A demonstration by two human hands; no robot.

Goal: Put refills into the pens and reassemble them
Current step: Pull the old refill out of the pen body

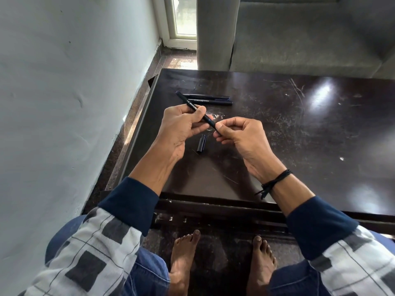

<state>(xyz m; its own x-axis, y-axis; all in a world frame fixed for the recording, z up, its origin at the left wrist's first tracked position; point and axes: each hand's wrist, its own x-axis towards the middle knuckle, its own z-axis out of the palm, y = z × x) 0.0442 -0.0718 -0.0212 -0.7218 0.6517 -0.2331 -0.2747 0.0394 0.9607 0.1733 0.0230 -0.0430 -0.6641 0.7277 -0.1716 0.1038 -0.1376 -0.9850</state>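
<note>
Hands meet above the dark desk (277,124) at mid-frame, with one pen (209,122) bridging them. The left hand (181,127) has its fingers and thumb curled round the middle of the barrel. The right hand (237,135) pinches the pen's lower end between thumb and fingertips. The pen slants from upper left to lower right, and its far end sticks out past the left hand toward the top of the frame. Just below the gap between the hands a loose cap (202,143) lies on the desk, touching neither hand.

Count: three pens in all — one held, and two lying pens (213,101) close side by side on the desk, beyond the left hand in the upper middle of the frame — plus one cap.

The held pen is slim and black, with white lettering along the barrel. Its lower tip is hidden by the right hand's fingers, so I cannot tell whether a refill is in place.
</note>
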